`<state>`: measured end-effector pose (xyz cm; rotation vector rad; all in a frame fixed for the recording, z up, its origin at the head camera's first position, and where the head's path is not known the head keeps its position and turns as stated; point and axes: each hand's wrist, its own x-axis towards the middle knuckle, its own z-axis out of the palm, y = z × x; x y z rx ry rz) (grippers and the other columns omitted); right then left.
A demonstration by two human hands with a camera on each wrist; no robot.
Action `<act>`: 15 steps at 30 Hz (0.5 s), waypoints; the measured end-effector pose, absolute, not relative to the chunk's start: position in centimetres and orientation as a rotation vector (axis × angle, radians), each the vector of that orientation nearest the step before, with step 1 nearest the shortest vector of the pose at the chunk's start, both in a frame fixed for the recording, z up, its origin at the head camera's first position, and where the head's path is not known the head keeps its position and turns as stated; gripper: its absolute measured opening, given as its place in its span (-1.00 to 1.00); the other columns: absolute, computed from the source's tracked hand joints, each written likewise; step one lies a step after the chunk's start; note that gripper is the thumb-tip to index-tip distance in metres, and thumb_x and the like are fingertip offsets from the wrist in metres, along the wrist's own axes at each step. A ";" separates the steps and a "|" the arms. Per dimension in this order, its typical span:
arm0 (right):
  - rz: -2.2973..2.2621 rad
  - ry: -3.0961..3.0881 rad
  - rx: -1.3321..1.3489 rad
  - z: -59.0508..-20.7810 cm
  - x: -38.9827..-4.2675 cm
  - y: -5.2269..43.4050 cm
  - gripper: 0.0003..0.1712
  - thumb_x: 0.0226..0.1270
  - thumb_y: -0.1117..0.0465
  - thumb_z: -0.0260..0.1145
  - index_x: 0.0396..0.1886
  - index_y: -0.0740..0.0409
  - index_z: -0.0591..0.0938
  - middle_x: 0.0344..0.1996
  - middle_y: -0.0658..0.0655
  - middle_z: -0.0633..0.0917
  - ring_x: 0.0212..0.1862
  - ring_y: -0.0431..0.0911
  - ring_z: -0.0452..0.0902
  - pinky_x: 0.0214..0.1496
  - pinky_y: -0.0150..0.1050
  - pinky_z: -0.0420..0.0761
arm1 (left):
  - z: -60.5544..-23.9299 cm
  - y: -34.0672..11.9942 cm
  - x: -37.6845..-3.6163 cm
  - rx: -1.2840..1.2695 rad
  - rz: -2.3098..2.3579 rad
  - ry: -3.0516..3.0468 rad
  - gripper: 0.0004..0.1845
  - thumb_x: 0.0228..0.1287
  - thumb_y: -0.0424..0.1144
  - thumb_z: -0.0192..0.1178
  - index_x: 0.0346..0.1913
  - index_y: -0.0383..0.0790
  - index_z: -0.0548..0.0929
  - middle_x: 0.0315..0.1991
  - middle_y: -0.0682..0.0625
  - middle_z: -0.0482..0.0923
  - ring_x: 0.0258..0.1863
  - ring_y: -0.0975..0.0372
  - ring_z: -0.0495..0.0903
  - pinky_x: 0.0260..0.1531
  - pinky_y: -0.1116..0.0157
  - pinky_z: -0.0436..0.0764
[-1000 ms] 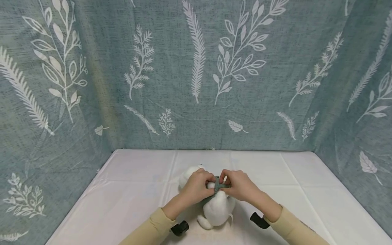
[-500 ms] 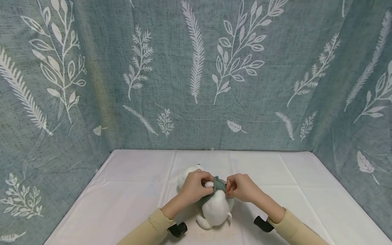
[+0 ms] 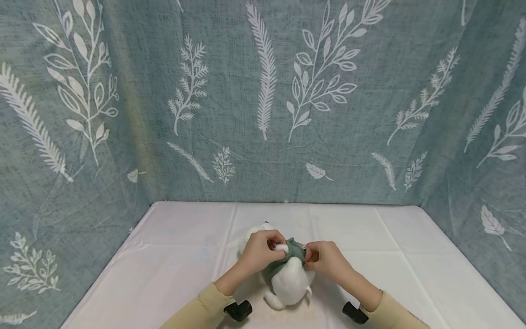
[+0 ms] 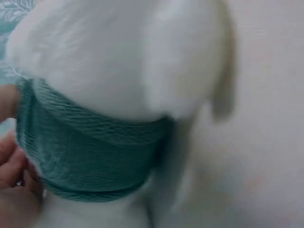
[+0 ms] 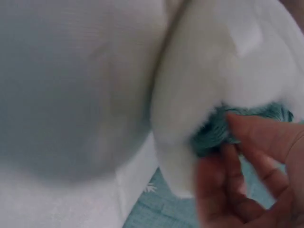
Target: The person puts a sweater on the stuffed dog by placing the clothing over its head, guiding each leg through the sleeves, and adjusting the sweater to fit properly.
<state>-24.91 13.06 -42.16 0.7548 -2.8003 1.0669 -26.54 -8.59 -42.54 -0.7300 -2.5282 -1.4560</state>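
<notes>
A white plush toy (image 3: 290,283) lies on the table, its head end (image 3: 248,237) at the far left and partly behind my left hand (image 3: 260,250). Round its body goes a green knitted garment (image 4: 95,147), ribbed along the upper edge in the left wrist view. My left hand holds the toy from the left, a white limb (image 3: 281,247) showing between thumb and forefinger. Opposite it, my right hand (image 3: 328,260) pinches the garment's edge between thumb and fingers; in the right wrist view that green knit (image 5: 213,130) bunches under the thumb (image 5: 266,133).
A white cloth covers the table (image 3: 185,256). Teal curtains (image 3: 230,114) with white leaf prints stand behind and at both sides. Black wrist-worn devices (image 3: 238,310) hang below both sleeves, close to the tabletop.
My right hand has shifted right and a little towards me, drawing the knit edge along. More of the green garment shows between the hands. My left hand stays nearly in place.
</notes>
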 end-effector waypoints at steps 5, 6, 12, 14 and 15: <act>1.016 -2.640 0.869 -42.6 -24.8 12.5 -0.68 -0.02 0.50 0.35 -0.61 0.04 0.46 -0.45 -0.05 0.54 -0.38 -0.28 0.55 -0.37 -0.41 0.63 | -41.2 -8.6 -26.1 -0.857 -1.262 -2.642 -0.81 -0.01 -0.41 0.29 -0.30 -0.10 0.67 -0.43 0.12 0.57 -0.48 0.36 0.42 -0.46 0.44 0.46; 1.021 -2.617 0.877 -42.7 -24.8 12.5 -0.68 -0.02 0.52 0.33 -0.61 0.04 0.45 -0.47 -0.06 0.54 -0.39 -0.29 0.56 -0.37 -0.42 0.63 | -40.9 -8.6 -26.1 -0.884 -1.239 -2.654 -0.79 -0.02 -0.43 0.28 -0.27 -0.13 0.68 -0.43 0.10 0.58 -0.49 0.36 0.42 -0.47 0.44 0.46; 1.057 -2.520 0.911 -42.9 -25.4 12.2 -0.68 -0.02 0.54 0.32 -0.60 0.04 0.48 -0.59 -0.09 0.55 -0.46 -0.32 0.55 -0.43 -0.46 0.58 | -40.2 -8.4 -26.2 -0.953 -1.154 -2.701 -0.71 -0.06 -0.49 0.28 -0.19 -0.23 0.67 -0.38 0.02 0.64 -0.49 0.37 0.45 -0.49 0.46 0.46; 1.079 -2.513 0.922 -42.9 -25.5 12.1 -0.69 -0.01 0.54 0.32 -0.60 0.05 0.49 -0.60 -0.08 0.57 -0.47 -0.30 0.56 -0.43 -0.46 0.58 | -40.2 -8.2 -26.2 -0.942 -1.098 -2.711 -0.73 -0.07 -0.46 0.31 -0.22 -0.21 0.66 -0.39 0.03 0.62 -0.47 0.35 0.42 -0.47 0.47 0.43; 1.091 -2.517 0.925 -42.9 -25.5 12.1 -0.70 -0.01 0.54 0.31 -0.60 0.06 0.49 -0.60 -0.07 0.58 -0.47 -0.30 0.57 -0.44 -0.46 0.58 | -40.2 -8.1 -26.2 -0.934 -1.070 -2.714 -0.75 -0.07 -0.44 0.32 -0.23 -0.20 0.65 -0.41 0.04 0.61 -0.47 0.34 0.40 -0.48 0.47 0.42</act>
